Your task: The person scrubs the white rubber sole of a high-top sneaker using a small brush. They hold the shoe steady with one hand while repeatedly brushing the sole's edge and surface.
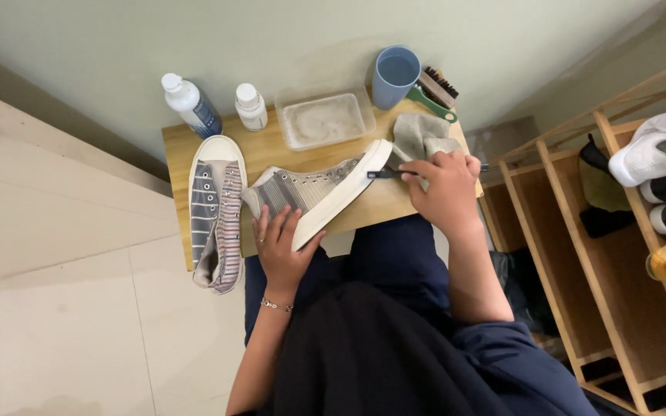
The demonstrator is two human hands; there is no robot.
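I'm looking straight down at a small wooden table (175, 146), and the high-top sneaker (314, 192) lies on its side across the front edge, white sole turned toward me, toe up by the grey cloth (418, 135). It looks light and floppy to me — the canvas upper sags, only the rubber sole seems stiff, so the sole and heel are the sensible places to hold. That's just where the left hand (283, 250) sits: palm under the heel end, fingers wrapped up over the sole edge and collar, clenched on the shoe, wrist bent back toward the lap. The right hand (447, 189) is closed around a thin dark-handled tool, probably a small brush (385, 174) — its tip touches the toe of the sole. Forearm angles in from the right, knuckles up. The second sneaker (213, 212) lies flat at the table's left end, untouched. Behind are two white-capped bottles (194, 108), a clear tray (324, 119), a blue cup (395, 73) and a green-handled scrub brush (435, 91).
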